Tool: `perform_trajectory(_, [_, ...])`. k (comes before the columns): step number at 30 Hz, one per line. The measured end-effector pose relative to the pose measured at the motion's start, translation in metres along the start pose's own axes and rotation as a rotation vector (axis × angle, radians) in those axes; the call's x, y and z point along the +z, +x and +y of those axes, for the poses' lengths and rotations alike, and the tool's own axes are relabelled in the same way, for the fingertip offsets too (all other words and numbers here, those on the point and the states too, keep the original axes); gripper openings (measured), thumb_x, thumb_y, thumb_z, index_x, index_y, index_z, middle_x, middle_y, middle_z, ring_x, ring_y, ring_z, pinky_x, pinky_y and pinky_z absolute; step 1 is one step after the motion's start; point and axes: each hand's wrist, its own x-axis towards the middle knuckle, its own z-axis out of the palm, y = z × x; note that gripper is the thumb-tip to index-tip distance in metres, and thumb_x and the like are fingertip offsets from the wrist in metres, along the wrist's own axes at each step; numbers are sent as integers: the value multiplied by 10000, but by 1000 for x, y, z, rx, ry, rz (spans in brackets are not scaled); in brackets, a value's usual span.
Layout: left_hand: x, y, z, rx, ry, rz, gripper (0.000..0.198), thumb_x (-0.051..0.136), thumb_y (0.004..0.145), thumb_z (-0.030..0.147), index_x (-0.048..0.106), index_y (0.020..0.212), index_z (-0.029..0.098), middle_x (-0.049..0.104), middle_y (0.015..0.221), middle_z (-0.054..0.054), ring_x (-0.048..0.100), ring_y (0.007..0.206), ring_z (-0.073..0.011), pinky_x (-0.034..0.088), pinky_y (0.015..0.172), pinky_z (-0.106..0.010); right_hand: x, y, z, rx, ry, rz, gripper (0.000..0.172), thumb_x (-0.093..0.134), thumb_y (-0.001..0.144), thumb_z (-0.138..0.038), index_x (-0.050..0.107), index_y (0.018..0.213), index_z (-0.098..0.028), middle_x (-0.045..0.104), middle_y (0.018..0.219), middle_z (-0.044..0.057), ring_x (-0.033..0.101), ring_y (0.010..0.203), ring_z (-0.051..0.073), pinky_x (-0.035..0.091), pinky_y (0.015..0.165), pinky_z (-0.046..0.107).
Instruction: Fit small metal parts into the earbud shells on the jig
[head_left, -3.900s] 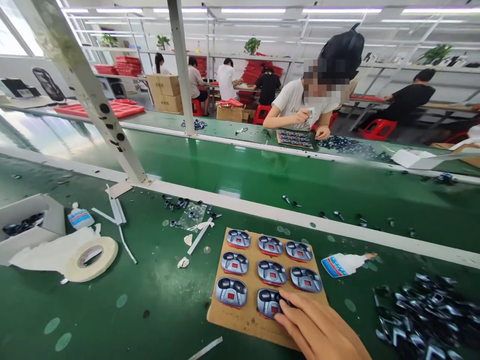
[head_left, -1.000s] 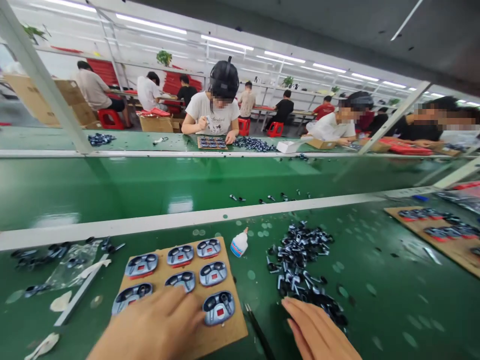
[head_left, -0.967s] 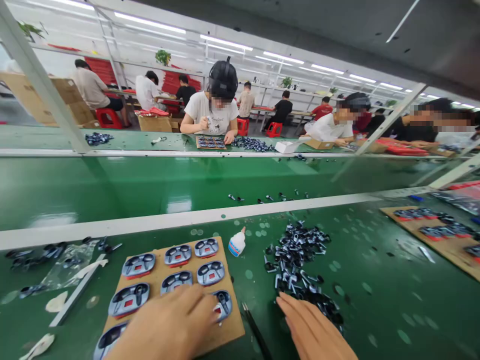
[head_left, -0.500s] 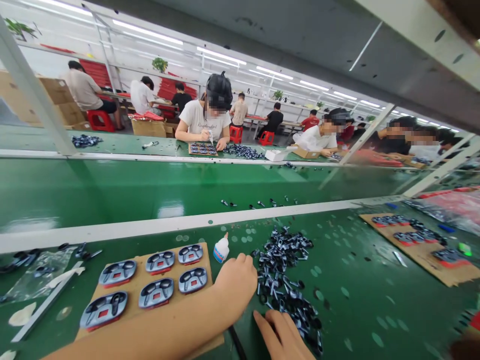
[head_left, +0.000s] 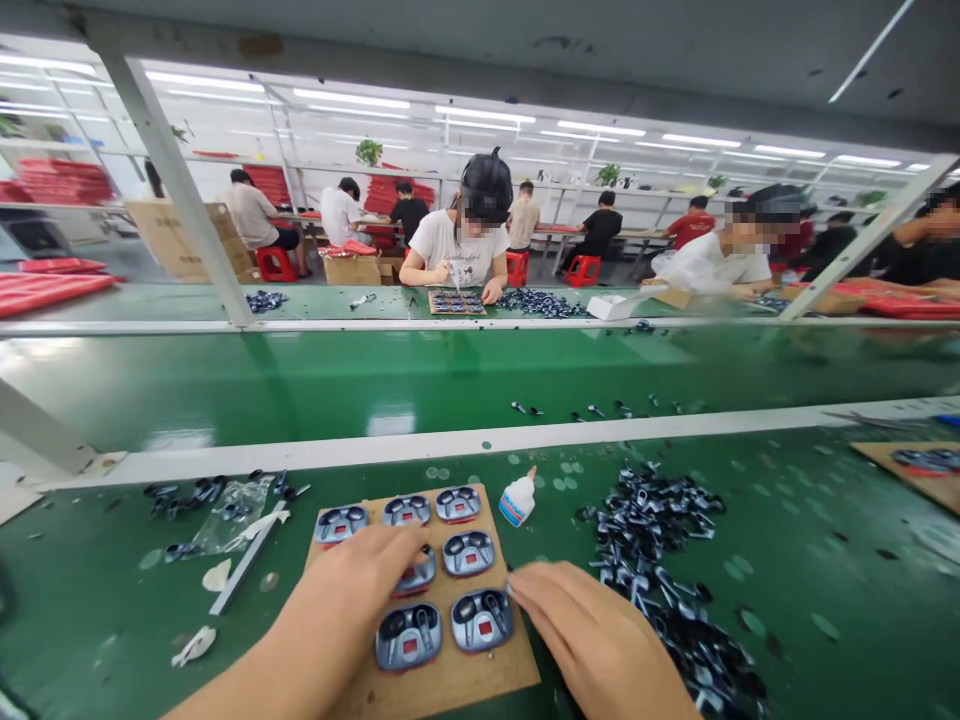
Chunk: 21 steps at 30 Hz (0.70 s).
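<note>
My left hand [head_left: 360, 575] reaches over a brown cardboard sheet [head_left: 420, 690]. Its closed fingertips are at a grey earbud-case-like tray [head_left: 418, 572] in the middle row, covering part of it; whatever they pinch is hidden. My right hand [head_left: 600, 630] is at the sheet's right edge, fingers drawn together, with something small and greyish at the tips that I cannot make out. Several more such trays, one a front-right tray [head_left: 481, 620], sit in rows on the sheet, with red parts and dark earbud-shaped pieces in them.
A heap of loose dark earbud-shaped pieces [head_left: 660, 550] lies right of the sheet. A white glue-like bottle [head_left: 517, 500] stands behind it. At left are a clear plastic bag [head_left: 236, 510] and a metal strip [head_left: 247, 570]. Across the belt [head_left: 450, 365] a person [head_left: 461, 245] works.
My left hand has moved from beside the heap back over the trays. The right hand has come from the heap's near edge to the cardboard's edge. The view has turned left.
</note>
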Motion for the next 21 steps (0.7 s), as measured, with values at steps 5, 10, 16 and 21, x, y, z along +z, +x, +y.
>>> perform_trajectory(5, [11,5,-3,126,220,-175,442,438,848,-19,518,1271,83,526,1318,-145,525,1206,-283,483,977,-424,44,36,-8,-136,-75,38,303,341,952,-118,643,934,-126,696,865,49,626,736,167,493,625,291])
perform_trajectory(10, [23,11,10,141,225,-213,540,395,785,-65,485,1300,69,457,1342,-175,524,1197,-287,508,938,-406,46,34,-6,-185,-109,12,344,316,962,-133,645,861,-132,702,844,39,606,724,160,435,593,294])
perform_trajectory(16, [16,7,13,15,174,-314,710,383,682,-83,386,1371,88,429,1390,-154,470,1259,-247,469,987,-387,40,25,-7,-154,-123,-47,291,356,951,-122,646,935,-144,713,949,11,611,828,153,447,655,291])
perform_trajectory(21, [16,17,9,-47,66,-180,469,396,857,24,503,1290,171,662,1148,-132,655,1002,-261,553,821,-413,22,12,-10,-125,-102,-40,277,372,954,-170,620,1077,-151,665,1146,27,573,1064,183,481,817,313])
